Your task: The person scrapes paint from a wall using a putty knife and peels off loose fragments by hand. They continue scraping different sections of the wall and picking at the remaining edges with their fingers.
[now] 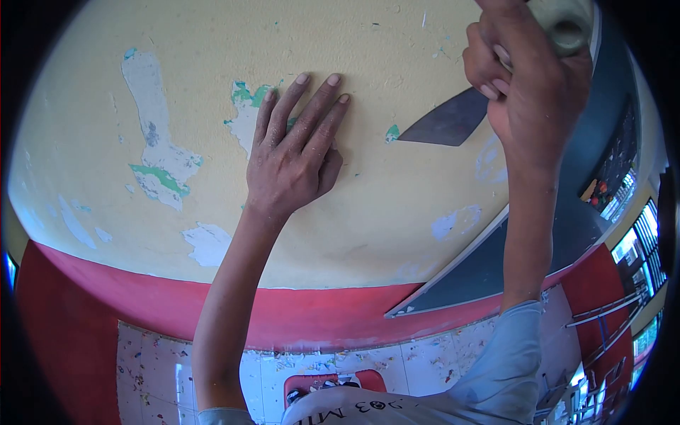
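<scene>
My left hand [294,152] lies flat against the cream painted wall [397,64], its fingers stretched and slightly spread. Partly under it is a bare patch [244,117] with green edges where paint has come off. My right hand [535,88], at the upper right, is closed around the pale handle [559,21] of a putty knife. Its dark, wide blade [446,120] points left along the wall, one corner at a small green spot [392,132]. A long peeled patch [152,117] shows further left.
A dark green board [467,273] with a pale frame hangs at right. The lower wall is a red band [319,312]. Paint flakes litter the tiled floor [425,361]. A red stool [372,380] is below me, with feet on it. Barred windows [644,241] are at far right.
</scene>
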`<state>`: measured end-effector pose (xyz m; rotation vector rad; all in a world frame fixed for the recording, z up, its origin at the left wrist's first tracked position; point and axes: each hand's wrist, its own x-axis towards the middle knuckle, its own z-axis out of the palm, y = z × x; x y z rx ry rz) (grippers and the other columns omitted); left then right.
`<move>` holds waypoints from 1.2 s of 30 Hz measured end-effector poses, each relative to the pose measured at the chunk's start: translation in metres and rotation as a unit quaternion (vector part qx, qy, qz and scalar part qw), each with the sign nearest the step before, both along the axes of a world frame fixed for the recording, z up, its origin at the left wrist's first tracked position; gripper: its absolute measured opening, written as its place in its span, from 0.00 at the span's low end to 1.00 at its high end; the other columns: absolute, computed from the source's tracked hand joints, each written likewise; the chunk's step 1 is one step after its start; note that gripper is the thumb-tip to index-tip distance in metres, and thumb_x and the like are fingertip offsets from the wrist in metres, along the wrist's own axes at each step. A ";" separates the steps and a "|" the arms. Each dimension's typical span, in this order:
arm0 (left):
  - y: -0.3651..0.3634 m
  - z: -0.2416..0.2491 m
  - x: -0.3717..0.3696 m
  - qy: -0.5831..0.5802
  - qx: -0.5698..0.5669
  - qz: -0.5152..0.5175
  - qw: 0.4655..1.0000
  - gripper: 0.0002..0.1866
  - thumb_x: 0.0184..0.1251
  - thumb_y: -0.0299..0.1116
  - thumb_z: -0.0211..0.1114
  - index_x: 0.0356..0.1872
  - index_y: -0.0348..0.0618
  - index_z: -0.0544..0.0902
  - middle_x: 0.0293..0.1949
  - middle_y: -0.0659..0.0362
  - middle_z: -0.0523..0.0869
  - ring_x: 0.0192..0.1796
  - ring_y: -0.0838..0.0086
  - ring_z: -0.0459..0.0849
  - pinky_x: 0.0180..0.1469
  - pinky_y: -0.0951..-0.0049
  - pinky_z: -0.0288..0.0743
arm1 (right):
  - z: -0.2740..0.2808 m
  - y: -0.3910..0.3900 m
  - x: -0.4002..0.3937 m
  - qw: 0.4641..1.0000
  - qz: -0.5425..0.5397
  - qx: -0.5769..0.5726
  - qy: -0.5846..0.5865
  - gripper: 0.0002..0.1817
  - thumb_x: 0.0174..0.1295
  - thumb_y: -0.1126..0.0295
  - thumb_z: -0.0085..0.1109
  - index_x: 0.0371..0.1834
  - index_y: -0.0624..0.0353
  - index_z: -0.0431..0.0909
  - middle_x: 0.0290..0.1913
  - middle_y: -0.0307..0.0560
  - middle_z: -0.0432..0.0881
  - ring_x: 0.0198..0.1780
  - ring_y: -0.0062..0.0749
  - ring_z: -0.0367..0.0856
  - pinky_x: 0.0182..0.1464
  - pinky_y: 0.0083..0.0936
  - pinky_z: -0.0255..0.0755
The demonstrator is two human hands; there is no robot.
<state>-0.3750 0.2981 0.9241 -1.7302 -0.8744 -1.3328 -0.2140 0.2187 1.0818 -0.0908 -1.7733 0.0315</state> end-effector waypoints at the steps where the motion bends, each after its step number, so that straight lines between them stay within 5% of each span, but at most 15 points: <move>1: 0.000 0.000 0.000 -0.001 -0.001 -0.001 1.000 0.30 0.52 0.32 0.59 0.62 0.56 0.74 0.70 0.65 0.67 0.73 0.62 0.60 0.74 0.50 0.51 | 0.001 0.006 0.001 0.999 -0.007 0.035 -0.016 0.09 0.61 0.78 0.57 0.37 0.58 0.66 0.12 0.32 0.65 0.06 0.11 0.56 0.06 0.14 0.48; 10: 0.000 -0.001 -0.001 0.002 0.002 -0.005 1.000 0.30 0.51 0.34 0.61 0.62 0.56 0.75 0.70 0.65 0.67 0.73 0.63 0.61 0.73 0.49 0.53 | -0.011 0.018 -0.011 0.998 -0.055 -0.011 -0.032 0.08 0.59 0.82 0.52 0.35 0.58 0.66 0.13 0.31 0.65 0.08 0.11 0.61 0.07 0.14 0.51; 14: 0.001 0.002 -0.002 0.001 0.006 -0.008 1.000 0.31 0.50 0.34 0.61 0.62 0.56 0.75 0.70 0.65 0.67 0.73 0.63 0.61 0.73 0.49 0.53 | -0.003 0.010 -0.006 1.000 0.018 -0.005 -0.021 0.08 0.59 0.83 0.51 0.35 0.58 0.65 0.13 0.31 0.66 0.09 0.11 0.62 0.08 0.14 0.53; 25: -0.001 0.002 -0.001 -0.009 0.001 -0.033 0.999 0.28 0.53 0.28 0.57 0.60 0.55 0.77 0.67 0.63 0.71 0.72 0.59 0.62 0.73 0.49 0.52 | 0.006 -0.013 -0.011 0.998 -0.025 -0.051 0.015 0.09 0.59 0.82 0.49 0.39 0.58 0.62 0.12 0.31 0.64 0.07 0.12 0.58 0.06 0.15 0.50; 36: 0.000 0.000 -0.001 -0.007 0.009 -0.018 1.000 0.30 0.49 0.31 0.61 0.60 0.55 0.77 0.69 0.65 0.68 0.72 0.63 0.62 0.73 0.50 0.54 | -0.003 0.009 -0.003 0.998 -0.048 0.030 0.002 0.08 0.61 0.82 0.48 0.38 0.57 0.63 0.13 0.31 0.63 0.07 0.11 0.57 0.05 0.15 0.49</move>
